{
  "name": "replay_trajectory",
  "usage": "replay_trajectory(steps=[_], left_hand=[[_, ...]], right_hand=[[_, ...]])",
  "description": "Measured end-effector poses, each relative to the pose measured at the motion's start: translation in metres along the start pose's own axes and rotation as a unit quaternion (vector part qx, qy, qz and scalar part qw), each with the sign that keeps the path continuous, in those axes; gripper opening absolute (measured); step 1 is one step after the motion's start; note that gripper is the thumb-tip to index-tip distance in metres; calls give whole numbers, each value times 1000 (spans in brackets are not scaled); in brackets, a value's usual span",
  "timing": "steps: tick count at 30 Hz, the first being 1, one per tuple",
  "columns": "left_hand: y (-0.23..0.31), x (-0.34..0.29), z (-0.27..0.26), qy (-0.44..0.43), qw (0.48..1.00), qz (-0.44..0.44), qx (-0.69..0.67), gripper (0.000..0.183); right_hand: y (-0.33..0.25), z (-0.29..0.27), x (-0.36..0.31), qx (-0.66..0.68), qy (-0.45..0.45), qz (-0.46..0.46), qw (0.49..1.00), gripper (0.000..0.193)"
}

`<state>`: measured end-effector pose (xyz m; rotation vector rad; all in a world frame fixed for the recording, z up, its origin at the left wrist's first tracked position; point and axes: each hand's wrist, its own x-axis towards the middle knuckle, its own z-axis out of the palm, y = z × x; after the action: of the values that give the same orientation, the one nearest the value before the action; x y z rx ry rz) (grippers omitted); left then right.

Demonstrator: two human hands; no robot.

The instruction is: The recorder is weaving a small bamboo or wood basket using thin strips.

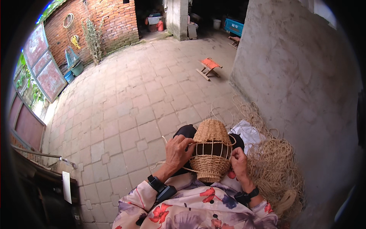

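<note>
A tan woven basket [211, 165] lies across my lap between my dark-clad knees. Its two ends are tightly woven, while a band of bare upright stakes crosses its middle and shows a dark inside. My left hand [178, 153] is closed on the basket's left edge, at the top of the bare band. My right hand [239, 164] is closed in a pinch at the basket's right side, where a thin strand of cord [233, 139] curves down to the fingertips. My fingers partly hide what each hand grips. Loose strand ends stick out at the basket's left.
A tangled heap of tan cord [276, 164] lies at my right against a grey wall [297, 76], with a white sack [247, 133] beside it. A folding stool [209, 68] with an orange seat stands ahead on the paving [126, 103]. Buckets [77, 69] stand by the brick wall.
</note>
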<state>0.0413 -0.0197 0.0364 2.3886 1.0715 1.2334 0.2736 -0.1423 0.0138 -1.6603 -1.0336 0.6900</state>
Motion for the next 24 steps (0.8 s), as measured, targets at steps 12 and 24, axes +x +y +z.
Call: replay_trajectory(steps=[12,24], left_hand=[[4,-2,4,19,998,27,55,12],[-87,-24,-13,54,977,-131,163,9]], right_hand=[[10,0,1,16,-3,-3,1000,9],[-2,-1,-6,124,10,65,990,13]])
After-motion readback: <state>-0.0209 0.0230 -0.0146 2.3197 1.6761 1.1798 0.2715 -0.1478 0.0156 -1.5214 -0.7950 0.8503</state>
